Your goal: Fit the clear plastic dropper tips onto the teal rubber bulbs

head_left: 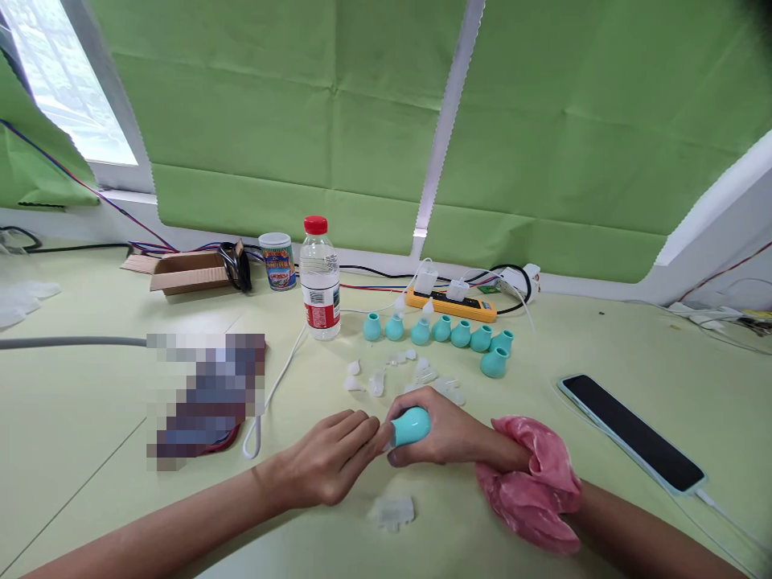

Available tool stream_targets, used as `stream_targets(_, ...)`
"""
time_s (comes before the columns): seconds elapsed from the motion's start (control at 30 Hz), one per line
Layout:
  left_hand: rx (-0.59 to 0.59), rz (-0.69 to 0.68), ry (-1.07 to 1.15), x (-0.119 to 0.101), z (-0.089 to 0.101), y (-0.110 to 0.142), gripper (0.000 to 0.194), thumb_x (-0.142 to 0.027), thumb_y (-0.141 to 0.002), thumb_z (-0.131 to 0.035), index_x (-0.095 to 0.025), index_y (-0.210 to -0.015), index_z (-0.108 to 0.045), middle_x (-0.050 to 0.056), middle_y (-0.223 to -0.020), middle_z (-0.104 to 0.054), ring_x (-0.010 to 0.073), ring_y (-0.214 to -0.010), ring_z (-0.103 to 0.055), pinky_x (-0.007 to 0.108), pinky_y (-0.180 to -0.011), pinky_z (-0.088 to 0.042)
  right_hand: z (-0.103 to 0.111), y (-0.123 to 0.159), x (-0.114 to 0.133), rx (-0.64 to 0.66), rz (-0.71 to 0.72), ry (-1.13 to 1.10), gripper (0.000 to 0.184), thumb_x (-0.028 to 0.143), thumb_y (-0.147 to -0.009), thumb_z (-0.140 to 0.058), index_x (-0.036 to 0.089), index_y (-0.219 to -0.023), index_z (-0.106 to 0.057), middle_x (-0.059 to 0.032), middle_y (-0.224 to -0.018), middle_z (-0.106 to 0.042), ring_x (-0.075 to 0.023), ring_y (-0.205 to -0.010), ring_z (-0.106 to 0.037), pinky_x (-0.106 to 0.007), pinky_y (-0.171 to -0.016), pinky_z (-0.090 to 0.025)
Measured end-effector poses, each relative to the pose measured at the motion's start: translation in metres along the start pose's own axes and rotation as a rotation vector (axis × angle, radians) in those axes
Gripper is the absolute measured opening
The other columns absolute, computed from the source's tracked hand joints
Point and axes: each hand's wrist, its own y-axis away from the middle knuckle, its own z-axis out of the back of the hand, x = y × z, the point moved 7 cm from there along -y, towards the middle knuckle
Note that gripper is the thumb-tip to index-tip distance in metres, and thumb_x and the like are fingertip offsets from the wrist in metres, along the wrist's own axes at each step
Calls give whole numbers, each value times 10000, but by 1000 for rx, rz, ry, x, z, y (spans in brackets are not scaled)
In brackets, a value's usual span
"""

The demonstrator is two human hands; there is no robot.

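A glossy teal bulb, small and round with a narrower neck, lies sideways in my right hand, its fingers and thumb wrapped round it. My left hand meets the bulb's neck from the left, fingers curled closed. Something whitish and translucent shows at the neck, but what the left fingers pinch is mostly hidden. Below the hands a clear plastic piece rests on the table. Just beyond them lie several translucent pieces. Farther back stands a row of teal bulbs, mouths up; some have a white tip on top.
Behind the bulbs lies an orange power strip with plugs and cables. A red-capped bottle, a can and an open cardboard box stand at the back left. A phone charges at right; a blurred-out object lies left.
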Motion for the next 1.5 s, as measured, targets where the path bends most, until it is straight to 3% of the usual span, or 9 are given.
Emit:
stream_targets(0.13,-52,108,100,14,5,3,437,-162,-741,-528,-124,-1156,-397,115,-901,-583,210,-799,-513,329,-651,-437,10,9,18,-76,115,79,280,326,-578,-660,179,-813,-623,16,-665,-567,-84,-524,-499,-171,-457,-397)
stream_targets(0.27,35,379,135,47,-7,11,558,-280,-765,-466,-142,-1270,-272,156,-1230,-406,282,-1088,-359,439,-861,-352,33,21,41,-272,264,173,202,309,-598,-652,179,-753,-645,-7,-731,-617,-145,-676,-560,-217,-584,-445)
stream_targets(0.43,236,556,-152,71,-32,21,268,-173,-794,-399,-159,-1027,-530,128,-1107,-502,281,-980,-404,439,-748,-384,53,22,39,-327,241,208,211,348,-599,-653,182,-729,-651,-4,-738,-628,-147,-672,-568,-223,-581,-452)
stream_targets(0.6,259,546,-179,73,-35,23,199,-120,-783,-390,-152,-811,-584,111,-897,-569,243,-844,-473,378,-663,-419,48,20,37,-349,270,298,178,324,-603,-648,183,-713,-652,-2,-714,-637,-137,-638,-568,-217,-567,-437)
stream_targets(0.7,194,622,30,75,-31,23,158,-141,-775,-401,-138,-801,-557,85,-795,-568,187,-722,-511,315,-610,-442,46,20,39,-392,293,344,142,292,-610,-639,178,-695,-646,-5,-709,-638,-136,-631,-566,-216,-561,-424)
stream_targets(0.93,-162,1173,981,81,-30,30,227,-306,-752,-509,-133,-875,-589,38,-757,-576,123,-622,-544,254,-595,-480,42,11,33,-390,313,357,109,238,-664,-586,168,-739,-623,8,-682,-616,-110,-603,-537,-207,-569,-400)
stream_targets(1.1,-299,1302,1471,75,-43,33,180,-298,-675,-630,-128,-728,-610,37,-733,-615,149,-709,-580,275,-684,-483,35,8,30,-404,340,407,108,261,-702,-560,165,-732,-600,5,-662,-602,-103,-572,-516,-213,-557,-380)
stream_targets(1.27,-430,1422,1661,76,-54,44,146,-219,-621,-698,-115,-685,-619,20,-731,-631,107,-704,-596,214,-731,-486,31,8,29,-414,347,456,109,266,-709,-556,164,-725,-589,1,-656,-595,-106,-568,-514,-213,-554,-373)
stream_targets(1.5,-469,1477,1735,72,-59,47,143,-173,-604,-714,-101,-671,-610,29,-716,-650,100,-691,-613,181,-707,-510,26,8,26,-457,379,558,128,269,-730,-541,155,-782,-570,-29,-697,-607,-144,-640,-548,-241,-611,-387)
